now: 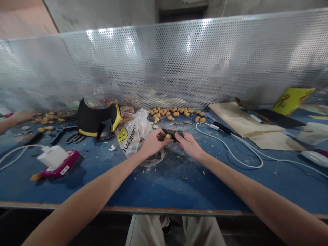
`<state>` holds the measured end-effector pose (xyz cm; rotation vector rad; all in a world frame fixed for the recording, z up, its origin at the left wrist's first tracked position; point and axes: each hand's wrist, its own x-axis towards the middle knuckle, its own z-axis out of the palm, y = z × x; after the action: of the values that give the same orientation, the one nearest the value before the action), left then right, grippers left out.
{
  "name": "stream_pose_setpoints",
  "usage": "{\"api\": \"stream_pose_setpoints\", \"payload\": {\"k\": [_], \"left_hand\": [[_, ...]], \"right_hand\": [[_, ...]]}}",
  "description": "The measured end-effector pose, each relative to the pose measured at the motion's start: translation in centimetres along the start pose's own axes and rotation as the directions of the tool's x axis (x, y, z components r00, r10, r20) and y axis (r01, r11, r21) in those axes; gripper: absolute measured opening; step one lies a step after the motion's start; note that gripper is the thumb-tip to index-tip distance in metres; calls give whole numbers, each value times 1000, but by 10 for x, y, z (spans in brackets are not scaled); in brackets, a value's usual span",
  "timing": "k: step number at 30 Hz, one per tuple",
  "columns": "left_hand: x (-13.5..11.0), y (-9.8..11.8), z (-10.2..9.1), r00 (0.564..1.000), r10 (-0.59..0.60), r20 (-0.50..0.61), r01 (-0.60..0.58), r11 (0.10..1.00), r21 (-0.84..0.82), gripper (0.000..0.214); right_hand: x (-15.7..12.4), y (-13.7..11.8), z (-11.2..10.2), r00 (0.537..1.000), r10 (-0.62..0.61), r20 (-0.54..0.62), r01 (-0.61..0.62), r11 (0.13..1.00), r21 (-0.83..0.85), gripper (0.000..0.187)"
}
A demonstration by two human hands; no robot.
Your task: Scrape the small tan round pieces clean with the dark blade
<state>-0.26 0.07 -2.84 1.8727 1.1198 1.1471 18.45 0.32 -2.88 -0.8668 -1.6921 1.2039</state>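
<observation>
Close together above the table's middle, my two hands work at one small round tan piece (168, 136). My left hand (153, 142) pinches it between its fingertips. Fingers and thumb of my right hand (189, 144) are closed on a dark, flat, flexible-looking piece (175, 133), which lies against the tan piece; its material is hard to make out. Just beneath and left of my left hand is a crumpled clear plastic bag (135, 131) with a yellow smiling face and printed letters. Pale crumbs are scattered on the blue table (169, 189) below.
Many small tan pieces (176, 111) lie along the perforated metal screen (176, 61). Left are a black-and-yellow curved object (96, 118), pliers (63, 133) and a magenta power strip (63, 169); another person's hand (24, 117) is farther left. Right are a white cable (230, 152) and brown sheets (246, 124).
</observation>
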Motion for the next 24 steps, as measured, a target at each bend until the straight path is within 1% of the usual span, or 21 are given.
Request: {"api": "stream_pose_setpoints", "payload": {"k": [3, 6, 10, 12, 14, 15, 17, 20, 24], "left_hand": [[0, 1, -1, 1000, 5, -5, -5, 1000, 19, 31], [0, 2, -2, 1000, 12, -19, -10, 998, 61, 29], [2, 0, -4, 999, 33, -34, -30, 996, 88, 25], [3, -1, -4, 999, 36, -40, -32, 995, 99, 23], [3, -3, -5, 998, 32, -55, -25, 992, 120, 20], [4, -4, -5, 997, 32, -64, -24, 991, 133, 18], [4, -5, -4, 996, 46, -78, -34, 988, 153, 16], [3, -3, -5, 994, 74, -76, -61, 985, 163, 16], [2, 1, -6, 985, 153, -79, -132, 964, 229, 21]], "right_hand": [[0, -2, -2, 997, -67, 28, 70, 991, -111, 46], [-2, -9, -3, 986, -147, 78, 162, 956, -244, 44], [-8, -18, -4, 977, -159, 143, 203, 898, -391, 49], [-10, -21, -6, 958, -195, 212, 269, 867, -419, 55], [-10, -22, -9, 931, -232, 282, 334, 853, -400, 60], [-9, -22, -10, 923, -240, 300, 347, 855, -385, 60], [-7, -21, -12, 928, -232, 292, 335, 863, -378, 56], [-3, -16, -15, 952, -200, 233, 285, 858, -427, 49], [0, -11, -16, 973, -171, 155, 226, 848, -480, 51]]}}
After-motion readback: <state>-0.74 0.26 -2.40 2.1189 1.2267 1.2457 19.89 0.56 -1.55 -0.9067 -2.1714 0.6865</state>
